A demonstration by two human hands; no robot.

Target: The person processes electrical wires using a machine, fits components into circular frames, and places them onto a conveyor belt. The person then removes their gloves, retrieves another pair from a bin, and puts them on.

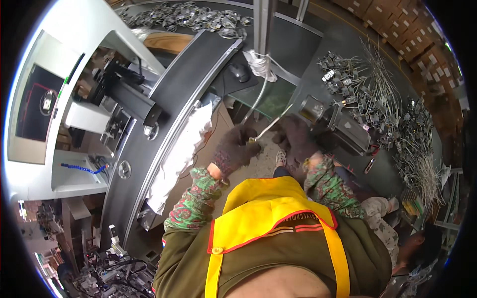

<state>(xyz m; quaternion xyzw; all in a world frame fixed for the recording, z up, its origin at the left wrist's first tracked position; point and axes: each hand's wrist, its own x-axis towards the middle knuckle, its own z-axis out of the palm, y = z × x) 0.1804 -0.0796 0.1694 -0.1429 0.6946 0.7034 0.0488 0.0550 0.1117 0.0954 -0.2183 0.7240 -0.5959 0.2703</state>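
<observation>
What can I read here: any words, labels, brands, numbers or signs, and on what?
Yellow cloth apron with red trim: dark lettering on the bib, which I won't copy out.
White-labelled brown cardboard boxes, upper right: print too small to read.
Dark rectangular screen in the white machine: no readable writing.
I can read no other text.

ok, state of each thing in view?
Left hand, gloved, fingers closed on the white cable
Right hand, gloved, fingers bent, grip unclear
White cable, slanting up from the left hand
Mouse, lying untouched
White sheet, crumpled
White wrapping, bunched around the metal post
Cables at right, heaped, tangled
Yellow apron, worn
</observation>
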